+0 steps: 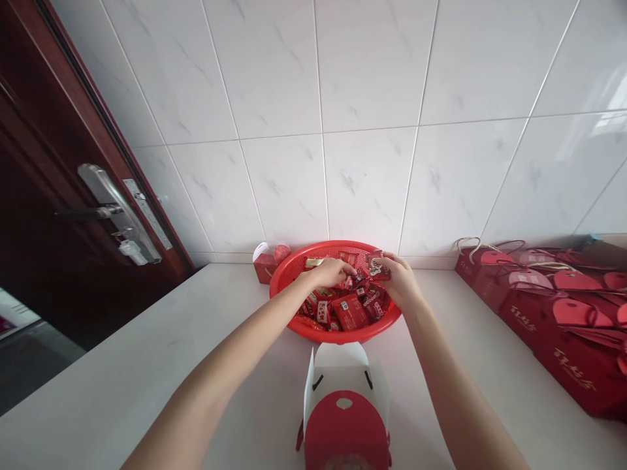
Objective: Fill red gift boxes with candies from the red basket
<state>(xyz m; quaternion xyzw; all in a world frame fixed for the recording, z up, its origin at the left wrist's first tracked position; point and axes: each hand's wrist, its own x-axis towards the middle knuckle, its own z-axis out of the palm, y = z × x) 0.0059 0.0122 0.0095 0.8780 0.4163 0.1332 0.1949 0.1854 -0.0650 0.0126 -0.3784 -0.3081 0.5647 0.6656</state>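
Observation:
A round red plastic basket (337, 336) holds many small wrapped snacks and sweets (350, 312), mostly in red wrappers. Over its middle, my left hand (333, 272) dips among the sweets with its fingers drawn together; what they pinch, if anything, I cannot make out. At the basket's right rim, my right hand (402, 282) grips a red snack packet (377, 266) with pale lettering between thumb and fingers. Between my forearms stands an open gift box (345, 424), its red front flap and white inner flaps raised and two dark slits showing.
Rows of red gift boxes (533, 326) with cord handles and gold writing stand at the right. Behind the basket's left side sits a small red box (264, 266). A white tiled wall (367, 183) backs the white tabletop (235, 339). A brown door (53, 130) stands left.

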